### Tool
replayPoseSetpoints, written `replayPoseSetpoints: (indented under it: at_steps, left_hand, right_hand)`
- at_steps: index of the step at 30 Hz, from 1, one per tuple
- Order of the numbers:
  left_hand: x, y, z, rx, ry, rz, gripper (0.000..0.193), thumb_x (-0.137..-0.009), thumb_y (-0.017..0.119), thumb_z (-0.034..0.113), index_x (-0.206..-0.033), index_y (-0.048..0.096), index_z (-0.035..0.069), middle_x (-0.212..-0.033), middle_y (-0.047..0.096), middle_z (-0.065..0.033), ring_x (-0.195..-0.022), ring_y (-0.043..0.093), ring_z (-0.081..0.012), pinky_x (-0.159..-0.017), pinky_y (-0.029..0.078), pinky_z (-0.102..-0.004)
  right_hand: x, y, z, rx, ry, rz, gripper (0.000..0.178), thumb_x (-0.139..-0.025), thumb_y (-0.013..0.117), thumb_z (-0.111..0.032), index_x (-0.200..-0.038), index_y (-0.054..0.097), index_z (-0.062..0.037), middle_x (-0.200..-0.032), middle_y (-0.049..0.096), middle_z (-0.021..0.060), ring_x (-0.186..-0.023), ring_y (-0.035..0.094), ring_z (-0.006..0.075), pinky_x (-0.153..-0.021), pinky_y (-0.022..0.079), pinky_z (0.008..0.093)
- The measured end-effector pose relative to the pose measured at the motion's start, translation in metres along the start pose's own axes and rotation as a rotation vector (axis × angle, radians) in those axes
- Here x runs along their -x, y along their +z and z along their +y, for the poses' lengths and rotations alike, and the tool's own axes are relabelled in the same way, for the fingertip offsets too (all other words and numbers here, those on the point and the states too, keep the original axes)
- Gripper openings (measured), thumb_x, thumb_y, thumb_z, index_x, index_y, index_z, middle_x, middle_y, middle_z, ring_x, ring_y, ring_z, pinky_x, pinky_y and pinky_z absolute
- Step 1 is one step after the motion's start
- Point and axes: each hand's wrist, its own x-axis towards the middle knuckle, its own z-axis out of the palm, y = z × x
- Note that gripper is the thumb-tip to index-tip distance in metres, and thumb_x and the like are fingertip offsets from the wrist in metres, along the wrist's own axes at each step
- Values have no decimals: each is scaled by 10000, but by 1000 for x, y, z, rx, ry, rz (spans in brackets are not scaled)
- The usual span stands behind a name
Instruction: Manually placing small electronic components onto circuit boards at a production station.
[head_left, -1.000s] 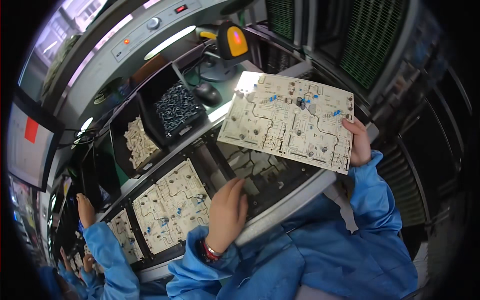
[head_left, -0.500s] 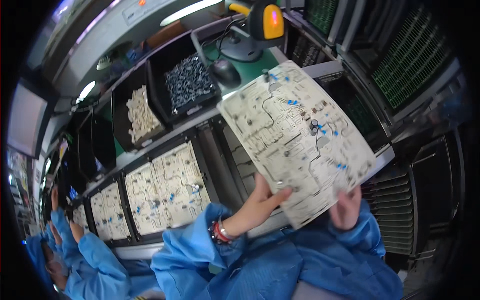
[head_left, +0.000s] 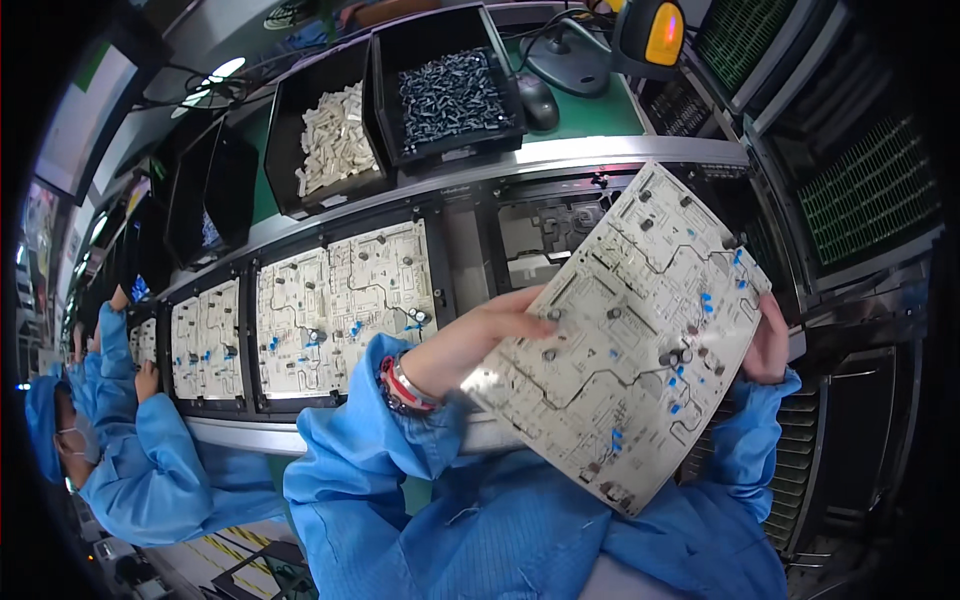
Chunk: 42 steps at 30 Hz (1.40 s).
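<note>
The left hand [head_left: 480, 335] has joined the right hand [head_left: 768, 340], fingers of both gripping the pale circuit board [head_left: 625, 330], now tilted steeply near the chest.

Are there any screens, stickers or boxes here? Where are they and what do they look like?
Monitor: far upper left, tilted dark rectangle showing a green patch.
Black bin: upper shelf, open box of dark small parts.
Second black bin: left of it, holds whitish parts.
Handheld scanner: top right, black with an orange-yellow face.
No stickers can be made out.
</note>
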Motion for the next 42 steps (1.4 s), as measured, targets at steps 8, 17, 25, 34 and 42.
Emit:
replayPoseSetpoints:
  at_steps: [8, 17, 25, 34, 42]
  left_hand:
    - [31, -40, -1, -259, 591, 337, 671, -942, 413, 391, -1449, 143, 44, -1442, 287, -186, -1268, 387, -301, -1045, 312, -417]
    - [36, -47, -12, -447, 660, 400, 617, -942, 427, 291, -1448, 175, 42, -1458, 254, -186, -1265, 393, -295, -1018, 342, -391]
    - [36, -43, -16, -536, 623, 439, 709, -905, 471, 409, -1445, 189, 46, -1460, 259, -184, -1249, 415, -313, -994, 362, -402]
    - [28, -34, -25, -1318, 616, 390, 540, -841, 556, 60, -1347, 373, 13, -1388, 342, -173, -1262, 385, -305, -1019, 336, -366]
    - [20, -34, -34, -1531, 618, 419, 485, -807, 600, 80, -1267, 463, 4, -1317, 408, -211, -1198, 440, -368, -991, 382, -383]
  right_hand:
    - [0, 17, 14, 67, -242, 216, 337, -913, 488, -90, -1227, 457, 26, -1209, 550, 148, -1104, 556, 235, -912, 481, 356]
    - [16, 45, 45, 180, -400, 205, 394, -945, 446, -94, -1312, 378, 29, -1292, 488, 155, -1161, 513, 246, -961, 440, 357]
    - [13, 42, 47, 164, -285, 160, 408, -945, 446, -89, -1330, 357, 12, -1297, 485, 150, -1139, 531, 238, -906, 486, 349]
    - [14, 47, 48, 322, -298, 175, 436, -939, 473, -94, -1345, 339, -10, -1241, 527, 130, -1048, 579, 185, -761, 524, 280]
    - [15, 42, 58, 319, -309, 217, 436, -923, 519, -108, -1329, 383, -32, -1228, 541, 116, -1061, 574, 175, -727, 508, 273]
